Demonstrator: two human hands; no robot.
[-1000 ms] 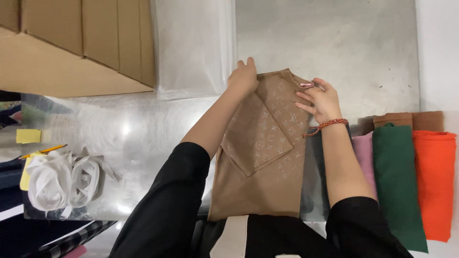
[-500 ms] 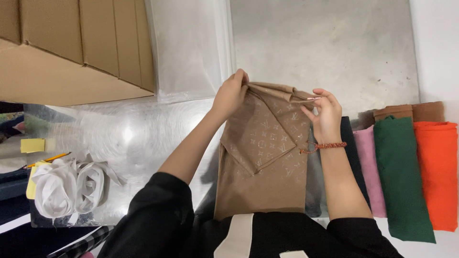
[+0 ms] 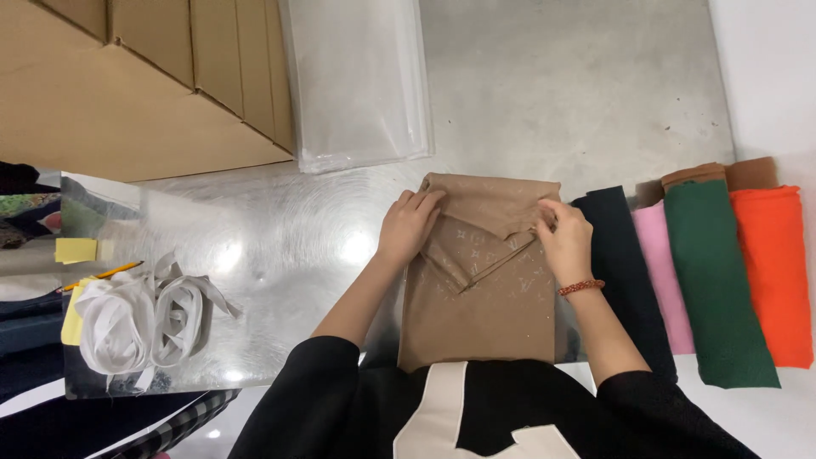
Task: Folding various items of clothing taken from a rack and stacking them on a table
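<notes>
Tabletop (image 3: 544, 93) of brushed, scuffed metal, bare and open toward the far edge, glare spots on the nearer left stretch. Tan patterned woven cloth (image 3: 480, 297), folded into a long rectangle, flat at the centre, near end overhanging the front edge by the black-sleeved torso. Left hand (image 3: 410, 225) flat on the upper left of the cloth, fingers together and curled over a diagonal fold, pressing rather than gripping. Right hand (image 3: 565, 238), a red bead bracelet (image 3: 581, 287) at the wrist, on the upper right corner, fingertips pinching a gathered edge of the same cloth.

Crowding on the right: a row of folded soft cloths side by side, edges touching, black folded cloth (image 3: 625, 263) just beside the tan one, then pink folded cloth (image 3: 661, 272), dark green folded cloth (image 3: 714, 280) and bright orange folded cloth (image 3: 773, 272), with a brown folded piece (image 3: 722, 172) peeking out behind. White surface beyond them.

Clear glossy plastic bags (image 3: 357, 81), stacked flat, just beyond the tan cloth, near but apart. Plain brown cardboard boxes (image 3: 127, 85), hard-edged, filling the far left corner. Loose coils of white ribbon (image 3: 140, 319) at the near left edge, well apart from the hands, beside yellow sticky notes (image 3: 75, 250) and a yellow pencil (image 3: 102, 276).
</notes>
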